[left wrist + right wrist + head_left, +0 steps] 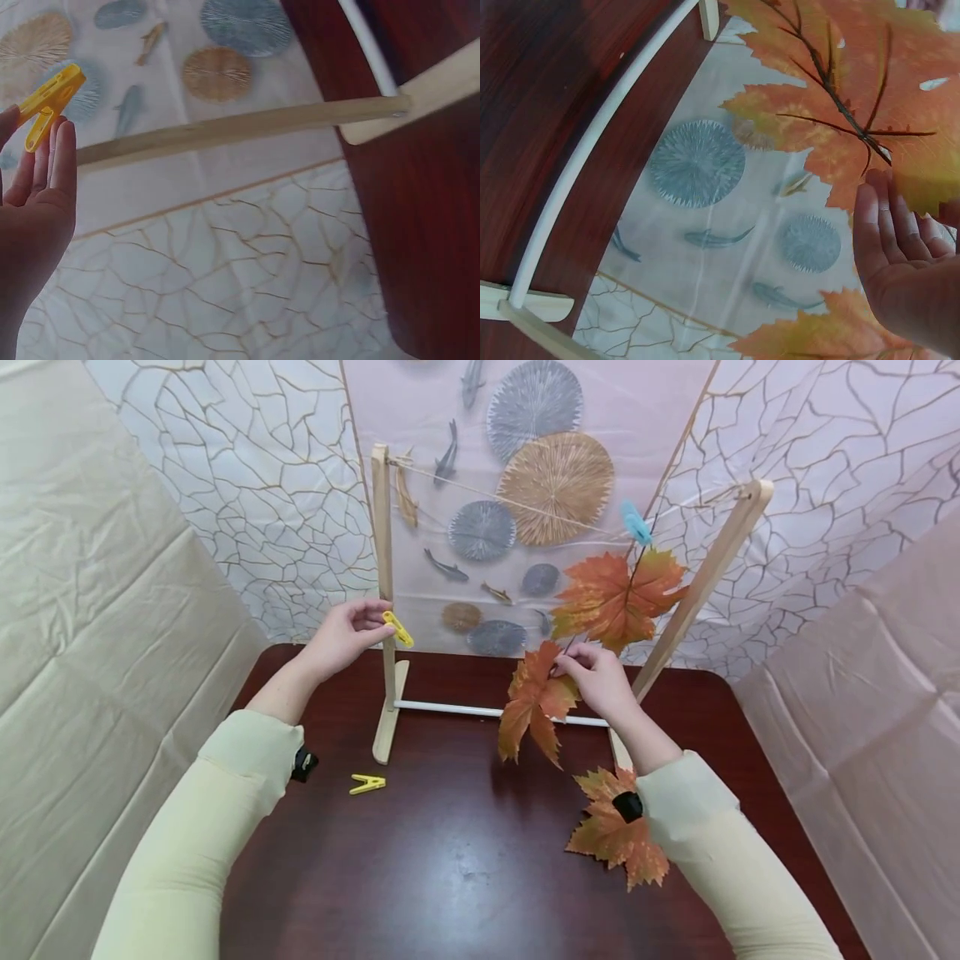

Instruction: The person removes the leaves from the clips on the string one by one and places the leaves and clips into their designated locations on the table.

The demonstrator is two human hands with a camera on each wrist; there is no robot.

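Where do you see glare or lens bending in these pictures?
Head view: pale glare on the dark table, in front of the held leaf; right wrist view: the white rod bows, probably lens distortion; left wrist view: it curves too.

I read the tabletop from my remote station as wood, smooth and glossy, showing a soft highlight. Frame posts: bare wood, matt. Crossbar: smooth; I judge it plastic. Clothespins: smooth plastic, slight sheen. Leaves: cloth-like, matt, veined. Side drapes: creased cloth, soft sheen. Sleeves: matt cloth.
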